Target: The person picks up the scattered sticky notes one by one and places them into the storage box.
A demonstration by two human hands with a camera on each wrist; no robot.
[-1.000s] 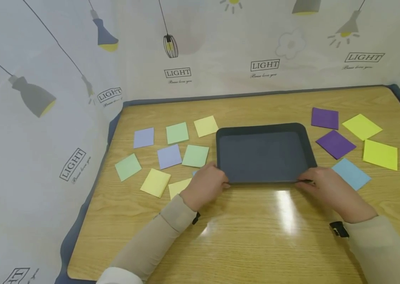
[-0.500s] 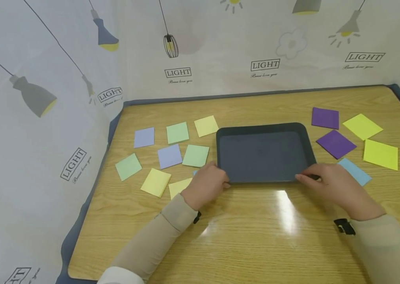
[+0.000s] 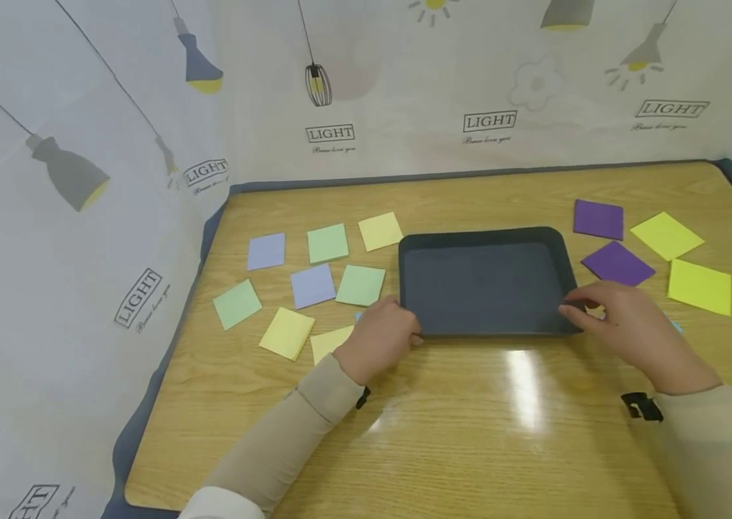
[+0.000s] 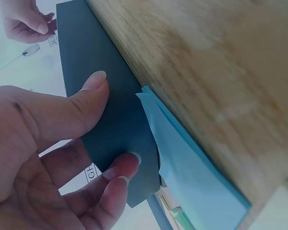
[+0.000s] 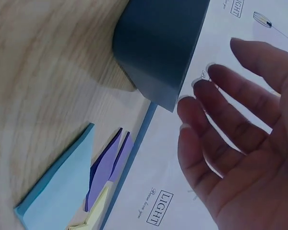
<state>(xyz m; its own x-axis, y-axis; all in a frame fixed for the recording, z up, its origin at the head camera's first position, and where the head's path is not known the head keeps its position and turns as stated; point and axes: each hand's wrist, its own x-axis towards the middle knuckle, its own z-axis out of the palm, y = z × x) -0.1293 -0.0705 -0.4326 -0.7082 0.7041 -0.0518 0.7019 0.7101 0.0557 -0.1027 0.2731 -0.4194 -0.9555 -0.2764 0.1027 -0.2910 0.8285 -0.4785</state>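
A dark grey rectangular tray (image 3: 489, 288) lies on the wooden table. My left hand (image 3: 380, 337) grips its near left corner; in the left wrist view the thumb and fingertips press its side wall (image 4: 93, 43). Beside that corner is a light blue sticky-note pad (image 4: 192, 167). My right hand (image 3: 635, 328) is at the near right corner with its fingers loosely bent, holding nothing. The right wrist view has the fingertips just off the tray's wall (image 5: 156, 43). Another blue pad (image 5: 57, 179), mostly hidden by this hand in the head view, lies on the table.
Left of the tray are several sticky-note pads, among them a green pad (image 3: 360, 285), a lilac pad (image 3: 312, 286) and a yellow pad (image 3: 287, 333). On the right lie purple pads (image 3: 598, 219) and bright yellow pads (image 3: 699, 287). A printed curtain (image 3: 404, 86) borders the table's back and left.
My right hand has let go of the tray's near right corner and shifted right and slightly away from me, covering more of the blue pad. The left hand and tray stay put.
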